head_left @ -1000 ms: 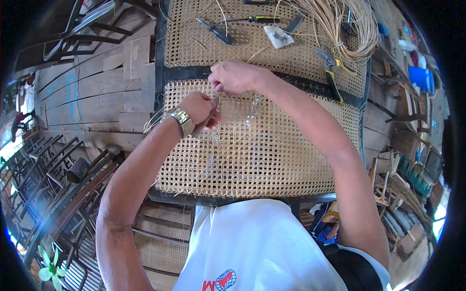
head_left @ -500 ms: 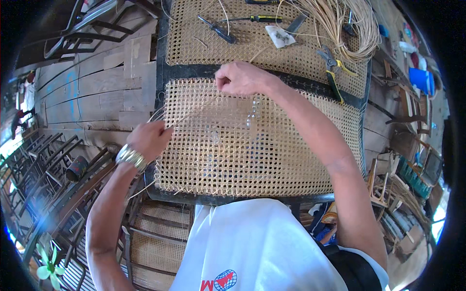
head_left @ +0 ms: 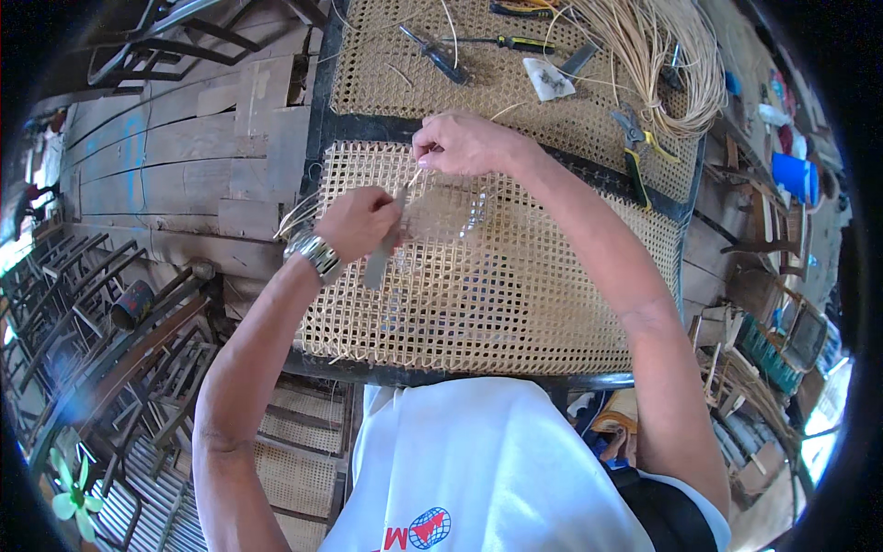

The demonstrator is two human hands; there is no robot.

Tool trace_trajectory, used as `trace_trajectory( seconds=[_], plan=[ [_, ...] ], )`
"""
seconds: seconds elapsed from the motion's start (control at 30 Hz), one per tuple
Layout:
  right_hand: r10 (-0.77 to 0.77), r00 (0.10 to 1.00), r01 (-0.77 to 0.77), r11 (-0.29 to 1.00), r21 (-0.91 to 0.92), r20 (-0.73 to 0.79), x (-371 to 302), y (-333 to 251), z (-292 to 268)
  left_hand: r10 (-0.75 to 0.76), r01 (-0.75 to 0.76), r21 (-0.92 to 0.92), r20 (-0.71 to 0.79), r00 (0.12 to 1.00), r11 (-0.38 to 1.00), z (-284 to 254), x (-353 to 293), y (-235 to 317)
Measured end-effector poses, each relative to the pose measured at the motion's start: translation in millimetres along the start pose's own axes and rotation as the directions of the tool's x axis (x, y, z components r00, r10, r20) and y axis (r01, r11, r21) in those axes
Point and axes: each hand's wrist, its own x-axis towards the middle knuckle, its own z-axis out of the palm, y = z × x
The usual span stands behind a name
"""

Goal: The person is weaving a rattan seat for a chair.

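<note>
A woven cane panel [head_left: 515, 294] in a dark frame lies in front of me. My left hand [head_left: 361, 223], with a metal watch at the wrist, grips a slim pale tool [head_left: 379, 262] whose tip points toward the panel's far edge. My right hand [head_left: 464, 143] pinches a thin cane strand [head_left: 416, 175] at that far edge, just above the tool. The two hands are close together over the panel's upper left part.
A second cane panel [head_left: 386, 64] behind carries pliers [head_left: 432, 53], a screwdriver [head_left: 510, 41], green-handled cutters [head_left: 635, 147] and a bundle of loose cane [head_left: 662, 55]. Wooden planks [head_left: 184, 175] lie left, stacked chair frames [head_left: 101, 368] lower left, a blue cup [head_left: 796, 177] right.
My left hand went out to the panel's left edge, then came back to the middle holding the pale tool. My right hand stayed at the far edge.
</note>
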Motion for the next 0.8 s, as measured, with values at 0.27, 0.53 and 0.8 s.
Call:
trace_trajectory(
  seconds=[0.27,0.53,0.8],
  plan=[
    [0.006,0.999,-0.008,0.998,0.055,0.049,9,14,-9,-0.071,0.083,-0.154,0.086,0.994,0.985,8,32,-4],
    [-0.022,0.994,0.021,1.0,0.006,0.103,12,16,-17,-0.178,0.179,-0.026,0.019,0.984,0.984,15,45,5],
    [-0.087,0.979,0.109,0.987,-0.115,0.183,16,-2,6,-0.161,0.167,-0.095,0.062,0.985,0.981,8,36,6]
  ],
)
